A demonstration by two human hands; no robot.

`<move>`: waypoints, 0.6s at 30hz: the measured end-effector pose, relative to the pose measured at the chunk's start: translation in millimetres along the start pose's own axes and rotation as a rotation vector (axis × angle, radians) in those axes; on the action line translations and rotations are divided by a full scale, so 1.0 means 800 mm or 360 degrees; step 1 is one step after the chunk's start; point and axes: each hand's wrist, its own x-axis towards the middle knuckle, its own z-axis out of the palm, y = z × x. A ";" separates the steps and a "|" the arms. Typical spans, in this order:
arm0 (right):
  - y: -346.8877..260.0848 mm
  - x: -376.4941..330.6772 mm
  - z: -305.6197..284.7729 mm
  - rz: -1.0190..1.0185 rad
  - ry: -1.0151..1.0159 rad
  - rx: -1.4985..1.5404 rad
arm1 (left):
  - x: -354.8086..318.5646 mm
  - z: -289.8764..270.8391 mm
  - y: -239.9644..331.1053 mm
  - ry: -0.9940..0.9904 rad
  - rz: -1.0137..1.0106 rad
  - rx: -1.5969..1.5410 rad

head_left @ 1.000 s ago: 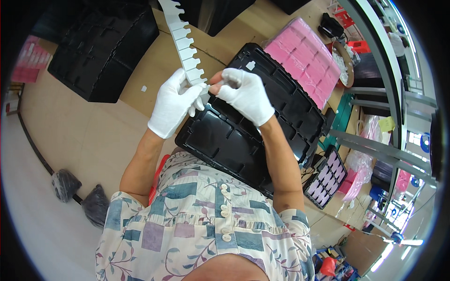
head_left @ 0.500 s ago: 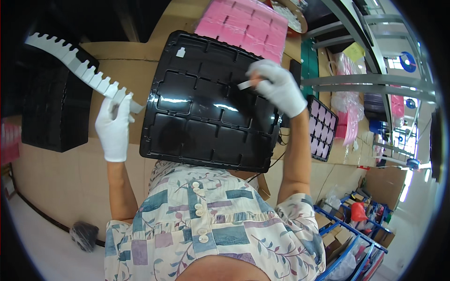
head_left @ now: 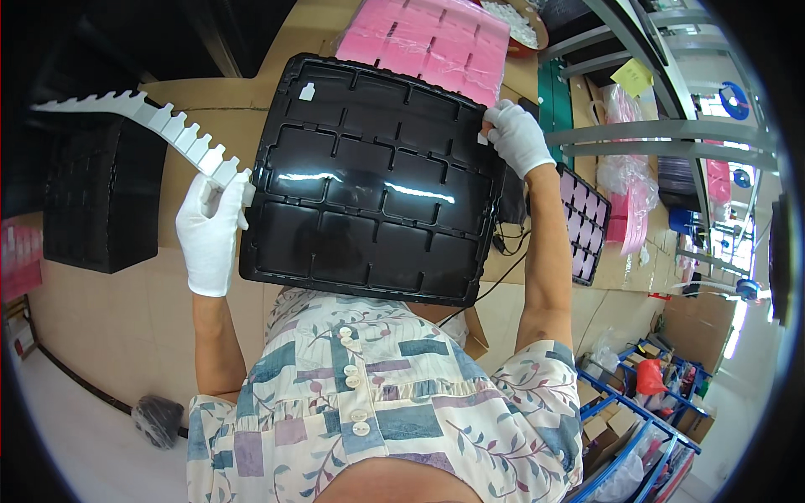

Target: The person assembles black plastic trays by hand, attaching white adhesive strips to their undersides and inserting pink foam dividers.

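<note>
One gloved left hand (head_left: 210,230) grips the near end of a long, toothed white strip (head_left: 172,130), just beside a glossy black tray (head_left: 335,239), as the strip's far end arches to the upper left. Across the tray, the gloved right hand (head_left: 520,138) curls its fingers over a small white tab (head_left: 483,139) at the right end of the top row; whether it pinches the tab or merely presses it cannot be told. A matching white tag (head_left: 308,92) lies in the upper-left compartment, while the tray itself appears to overhang the near edge of the surface (head_left: 222,134), below a wrapped pink stack (head_left: 436,38). Neat placement likely calls for lining the tab up with the compartment walls, setting one edge first and smoothing outward with a fingertip. The strip is best kept clear of the tray, and light pressure should keep the overhanging tray from tipping.
</note>
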 end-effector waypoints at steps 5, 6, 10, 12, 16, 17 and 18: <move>0.003 -0.014 0.009 0.0256 0.0185 0.0307 | -0.001 0.001 0.007 -0.0290 -0.0205 -0.0335; 0.003 -0.015 0.013 0.0303 0.0212 0.0447 | -0.002 0.005 0.010 -0.0284 -0.0204 -0.0343; 0.004 -0.020 0.027 0.0188 0.0389 0.0432 | -0.003 0.007 0.013 -0.0273 -0.0233 -0.0379; 0.005 -0.021 0.033 0.0114 0.0494 0.0449 | -0.004 0.001 0.012 -0.0349 -0.0260 -0.0434; -0.019 -0.019 0.028 0.0118 0.0787 0.0513 | -0.005 0.018 0.019 -0.0315 -0.0273 -0.0754; -0.058 -0.018 0.011 0.0139 0.0742 0.0730 | 0.001 0.020 0.013 -0.0394 -0.0286 -0.0721; -0.103 -0.018 -0.015 -0.0059 0.0828 0.0793 | 0.004 0.022 0.010 -0.0495 -0.0310 -0.0693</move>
